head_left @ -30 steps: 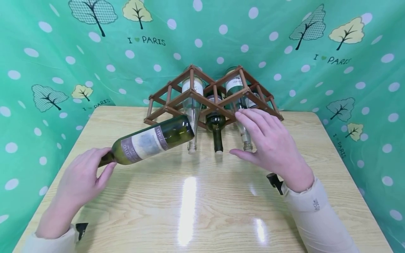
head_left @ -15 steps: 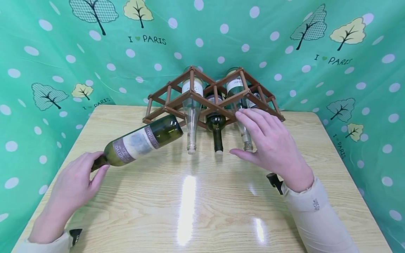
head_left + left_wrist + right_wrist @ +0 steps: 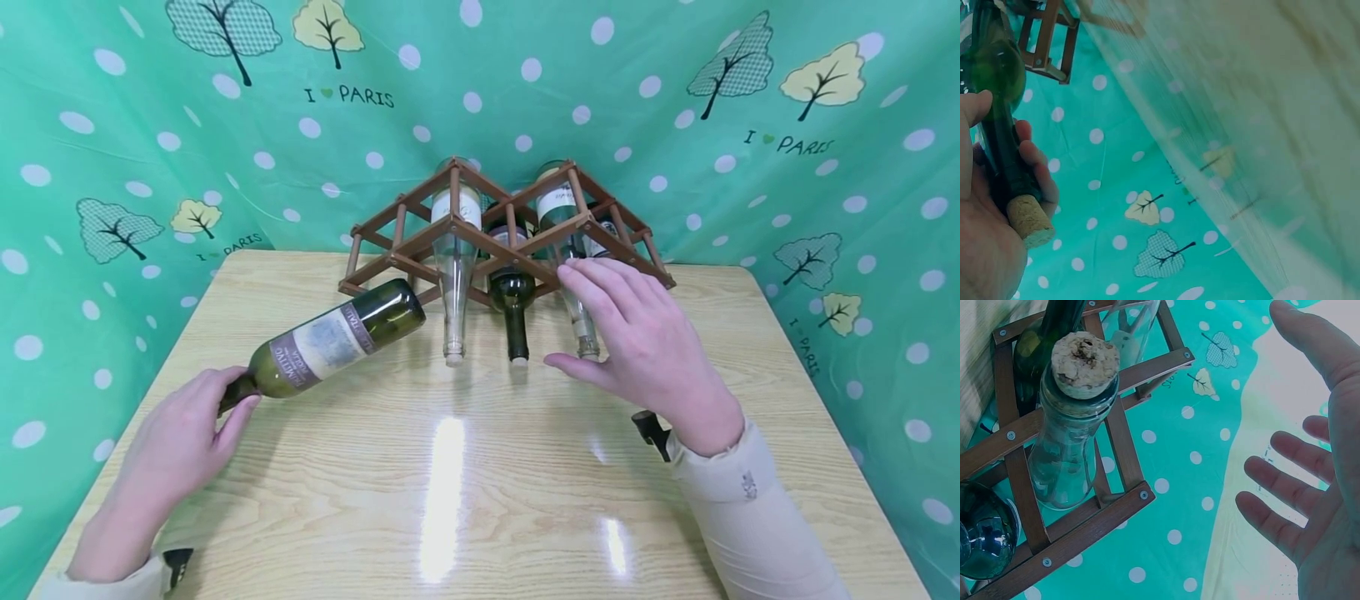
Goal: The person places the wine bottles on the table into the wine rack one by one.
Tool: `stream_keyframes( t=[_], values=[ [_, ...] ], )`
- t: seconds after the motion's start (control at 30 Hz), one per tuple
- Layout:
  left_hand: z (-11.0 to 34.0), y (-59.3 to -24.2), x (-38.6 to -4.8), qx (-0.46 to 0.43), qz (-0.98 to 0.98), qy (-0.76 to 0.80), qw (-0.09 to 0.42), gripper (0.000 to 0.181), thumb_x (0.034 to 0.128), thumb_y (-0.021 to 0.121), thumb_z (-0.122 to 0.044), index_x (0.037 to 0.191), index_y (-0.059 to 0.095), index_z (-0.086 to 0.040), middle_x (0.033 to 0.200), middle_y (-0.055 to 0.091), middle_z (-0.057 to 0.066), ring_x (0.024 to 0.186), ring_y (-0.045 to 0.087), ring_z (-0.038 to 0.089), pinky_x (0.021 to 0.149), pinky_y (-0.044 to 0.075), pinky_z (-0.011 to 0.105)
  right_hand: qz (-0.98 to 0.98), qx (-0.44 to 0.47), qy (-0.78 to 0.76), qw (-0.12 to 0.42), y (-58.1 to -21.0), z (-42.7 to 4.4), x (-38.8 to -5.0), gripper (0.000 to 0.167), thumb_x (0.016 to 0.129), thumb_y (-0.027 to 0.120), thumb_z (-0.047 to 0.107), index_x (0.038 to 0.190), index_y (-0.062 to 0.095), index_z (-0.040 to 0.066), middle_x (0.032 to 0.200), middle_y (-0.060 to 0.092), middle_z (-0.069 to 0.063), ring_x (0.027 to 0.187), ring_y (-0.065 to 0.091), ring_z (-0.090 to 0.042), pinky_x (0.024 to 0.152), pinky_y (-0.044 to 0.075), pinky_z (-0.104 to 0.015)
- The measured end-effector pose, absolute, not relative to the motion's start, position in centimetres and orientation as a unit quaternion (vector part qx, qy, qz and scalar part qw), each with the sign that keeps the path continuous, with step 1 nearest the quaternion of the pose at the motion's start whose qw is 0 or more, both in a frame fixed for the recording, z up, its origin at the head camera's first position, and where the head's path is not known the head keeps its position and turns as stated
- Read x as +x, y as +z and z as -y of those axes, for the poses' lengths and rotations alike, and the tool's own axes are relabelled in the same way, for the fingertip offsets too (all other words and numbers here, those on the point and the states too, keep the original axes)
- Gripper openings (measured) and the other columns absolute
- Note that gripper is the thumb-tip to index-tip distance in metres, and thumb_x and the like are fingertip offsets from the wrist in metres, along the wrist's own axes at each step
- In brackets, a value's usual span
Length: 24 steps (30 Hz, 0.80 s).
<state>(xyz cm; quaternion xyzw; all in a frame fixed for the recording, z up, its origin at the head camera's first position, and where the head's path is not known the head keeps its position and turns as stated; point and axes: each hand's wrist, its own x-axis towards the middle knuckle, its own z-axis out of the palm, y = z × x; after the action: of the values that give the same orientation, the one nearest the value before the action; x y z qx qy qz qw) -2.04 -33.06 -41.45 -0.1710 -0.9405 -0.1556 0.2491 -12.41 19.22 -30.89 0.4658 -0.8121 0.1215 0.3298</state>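
My left hand [image 3: 172, 442] grips the neck of a green wine bottle [image 3: 330, 343] with a purple-and-white label. The bottle tilts above the table, its base pointing up and right toward the wooden wine rack [image 3: 515, 259]. In the left wrist view, its cork [image 3: 1030, 220] sticks out beside the palm. My right hand [image 3: 637, 342] is spread, thumb apart from the fingers, near the neck of a clear bottle [image 3: 577, 312]; the right wrist view shows nothing in its grasp. Also lying in the rack are a clear bottle [image 3: 453, 279] and a dark green bottle [image 3: 515, 308].
Another labelled bottle [image 3: 597, 244] lies at the rack's right, partly hidden behind bars and my right hand. The rack stands at the back of the wood-grain table [image 3: 337, 500]. Green dotted cloth [image 3: 300, 192] hangs behind and at both sides.
My left hand has drawn the wine bottle left and slightly down, so its base no longer overlaps the left clear bottle. Over the last half second it barely moved. My right hand stayed still.
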Motion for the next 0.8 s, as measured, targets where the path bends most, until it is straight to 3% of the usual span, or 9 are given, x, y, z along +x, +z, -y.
stream_keyframes(
  t=[0.17, 0.4, 0.8],
  values=[
    [32.8, -41.6, -2.0, -0.148, 0.951, -0.164, 0.217, 0.045, 0.0886, 0.081, -0.004, 0.127, 0.061, 0.011, 0.098, 0.069, 0.023, 0.079, 0.065, 0.038, 0.066, 0.053, 0.06, 0.812, 0.466, 0.123, 0.328, -30.9, -19.3, -12.4, 0.1, 0.079, 0.093, 0.045, 0.156, 0.047, 0.0, 0.15, 0.056, -0.021, 0.133, 0.056, -0.043, 0.107, 0.048, -0.057],
    [32.4, -41.5, -2.1, -0.109, 0.965, -0.168, 0.17, 0.044, 0.0945, 0.078, -0.008, 0.129, 0.06, 0.012, 0.105, 0.068, 0.029, 0.087, 0.068, 0.046, 0.07, 0.053, 0.066, 0.812, 0.467, 0.124, 0.329, -30.9, -19.3, -12.3, 0.099, 0.08, 0.091, 0.045, 0.155, 0.047, 0.0, 0.15, 0.056, -0.022, 0.132, 0.056, -0.044, 0.107, 0.048, -0.057],
    [31.8, -41.6, -2.3, -0.093, 0.966, -0.179, 0.16, 0.039, 0.0984, 0.075, -0.01, 0.128, 0.06, 0.012, 0.106, 0.068, 0.029, 0.091, 0.068, 0.049, 0.072, 0.052, 0.069, 0.81, 0.467, 0.126, 0.331, -30.8, -19.3, -12.3, 0.1, 0.079, 0.092, 0.045, 0.156, 0.047, 0.0, 0.149, 0.057, -0.022, 0.133, 0.056, -0.043, 0.109, 0.047, -0.056]
  ],
)
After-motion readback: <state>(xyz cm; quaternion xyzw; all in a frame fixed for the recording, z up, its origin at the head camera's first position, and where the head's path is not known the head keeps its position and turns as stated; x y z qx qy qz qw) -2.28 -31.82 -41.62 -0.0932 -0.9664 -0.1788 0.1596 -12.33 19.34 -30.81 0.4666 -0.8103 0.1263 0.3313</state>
